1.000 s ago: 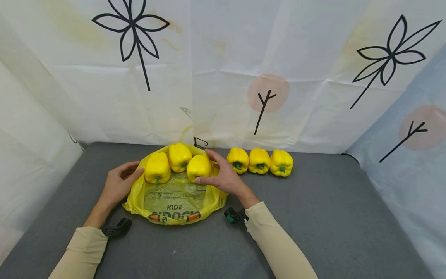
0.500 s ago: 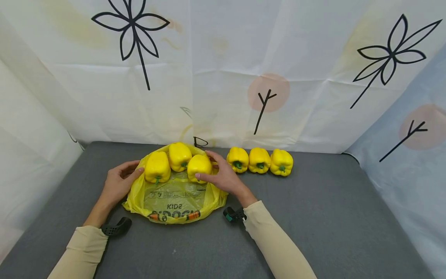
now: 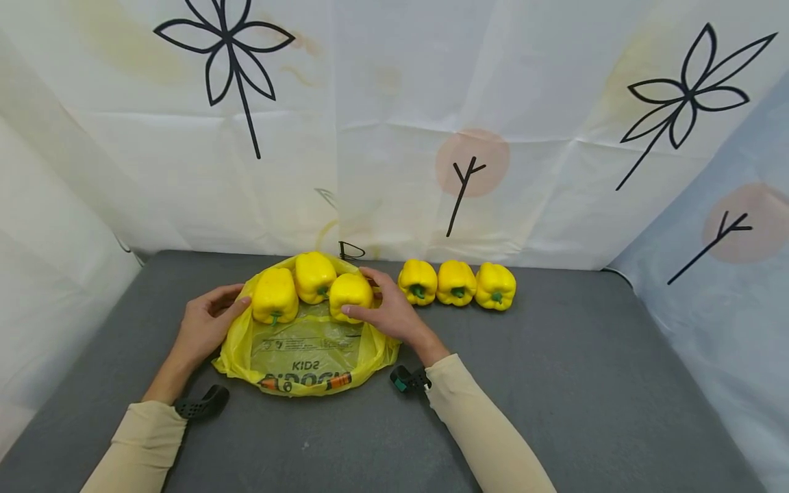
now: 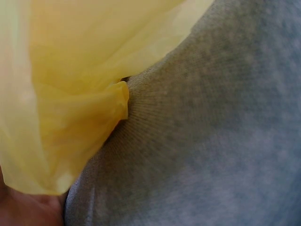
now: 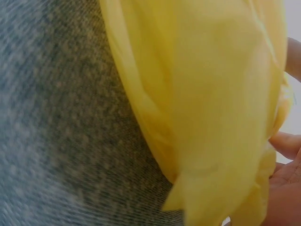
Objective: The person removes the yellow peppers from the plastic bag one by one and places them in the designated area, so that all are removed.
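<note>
A yellow plastic bag with printed lettering lies spread on the grey table, its mouth facing up. Three yellow bell peppers sit in its far part: a left one, a middle one and a right one. My left hand holds the bag's left rim, thumb beside the left pepper. My right hand grips the right pepper, thumb on its front and fingers behind. In the left wrist view the bag covers most of that hand; in the right wrist view part of my palm shows past the bag.
Right of the bag, three more yellow bell peppers stand in a row near the table's far edge, stems toward me. A white curtain with plant drawings rises behind the table. Black straps are on both wrists.
The right thumb has shifted slightly up over the front of its pepper. Otherwise both hands, the bag and the peppers keep their places; the head view has drifted a little.
</note>
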The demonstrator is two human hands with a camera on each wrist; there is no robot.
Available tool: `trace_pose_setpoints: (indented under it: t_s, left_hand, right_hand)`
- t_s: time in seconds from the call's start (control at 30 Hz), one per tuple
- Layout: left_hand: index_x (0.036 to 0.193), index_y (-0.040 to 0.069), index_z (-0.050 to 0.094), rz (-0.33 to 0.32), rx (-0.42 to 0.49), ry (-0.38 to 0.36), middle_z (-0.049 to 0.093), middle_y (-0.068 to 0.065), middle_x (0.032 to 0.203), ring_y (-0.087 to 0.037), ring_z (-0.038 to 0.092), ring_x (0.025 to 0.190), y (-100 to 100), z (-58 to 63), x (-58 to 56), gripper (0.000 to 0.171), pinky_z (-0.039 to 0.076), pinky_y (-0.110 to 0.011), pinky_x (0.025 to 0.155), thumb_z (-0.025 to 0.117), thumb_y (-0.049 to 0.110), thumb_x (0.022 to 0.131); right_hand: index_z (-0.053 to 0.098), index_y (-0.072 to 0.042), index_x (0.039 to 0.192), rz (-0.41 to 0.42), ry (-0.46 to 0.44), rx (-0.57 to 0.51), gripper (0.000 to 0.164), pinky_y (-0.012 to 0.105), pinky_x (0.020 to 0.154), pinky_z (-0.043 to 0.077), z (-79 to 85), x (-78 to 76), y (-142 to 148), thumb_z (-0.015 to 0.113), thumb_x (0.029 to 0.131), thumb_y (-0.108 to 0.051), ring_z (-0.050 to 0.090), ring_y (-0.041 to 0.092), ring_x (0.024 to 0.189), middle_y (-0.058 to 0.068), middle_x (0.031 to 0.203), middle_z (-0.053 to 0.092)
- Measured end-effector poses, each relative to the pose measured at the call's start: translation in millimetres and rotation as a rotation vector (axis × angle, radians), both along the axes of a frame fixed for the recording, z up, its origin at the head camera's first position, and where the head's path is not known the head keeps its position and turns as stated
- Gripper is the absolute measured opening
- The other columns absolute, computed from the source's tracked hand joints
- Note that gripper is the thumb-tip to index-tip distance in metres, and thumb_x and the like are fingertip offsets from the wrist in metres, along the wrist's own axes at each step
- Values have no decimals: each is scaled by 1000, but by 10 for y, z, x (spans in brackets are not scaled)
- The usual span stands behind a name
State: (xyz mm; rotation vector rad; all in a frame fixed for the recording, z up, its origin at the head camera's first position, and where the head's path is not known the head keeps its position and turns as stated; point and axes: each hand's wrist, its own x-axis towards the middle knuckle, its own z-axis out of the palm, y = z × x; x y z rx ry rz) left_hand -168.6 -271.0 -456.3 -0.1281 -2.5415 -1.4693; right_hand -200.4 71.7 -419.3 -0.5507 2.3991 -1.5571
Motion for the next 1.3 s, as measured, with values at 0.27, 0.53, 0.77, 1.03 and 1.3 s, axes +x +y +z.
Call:
trace_pose_setpoints:
  t_s: [0.27, 0.53, 0.77, 1.03, 1.3]
  left_hand:
    - [137, -3, 60, 3, -14, 7, 64, 1, 111, 8, 59, 90, 1, 11, 6, 45, 50, -10, 74, 62, 28, 104]
    - [137, -3, 60, -2, -13, 7, 63, 5, 110, 8, 59, 89, 3, 16, 15, 45, 51, -10, 74, 61, 28, 104]
    - [137, -3, 60, 0, -22, 8, 64, -5, 114, 9, 59, 90, 7, 25, 19, 45, 50, -10, 74, 61, 29, 104]
    - [137, -3, 60, -3, -20, 7, 64, -5, 113, 9, 59, 89, 12, 37, 20, 45, 50, -10, 74, 61, 28, 104]
    - [137, -4, 59, -10, -6, 10, 61, 11, 109, 9, 59, 90, 10, 38, 21, 46, 50, -9, 75, 61, 28, 104]
  right_hand:
    - [33, -14, 159, -15, 1, 27, 84, 48, 110, 39, -11, -2, -13, 77, 91, -36, 42, 28, 137, 11, 159, 33]
    - [30, -13, 160, -8, -5, 27, 88, 47, 112, 38, -21, 9, -14, 78, 90, -36, 41, 28, 139, 10, 160, 32]
    - [28, -15, 161, -8, -19, 47, 91, 46, 112, 38, -19, 26, -21, 79, 89, -37, 40, 27, 140, 8, 162, 31]
    - [30, -15, 161, -18, -25, 61, 92, 46, 113, 37, -33, 16, -23, 80, 88, -38, 40, 26, 141, 7, 161, 33]
    - [37, -15, 157, -26, -7, 31, 87, 45, 109, 42, -68, -4, -30, 83, 86, -33, 46, 26, 135, 5, 156, 41]
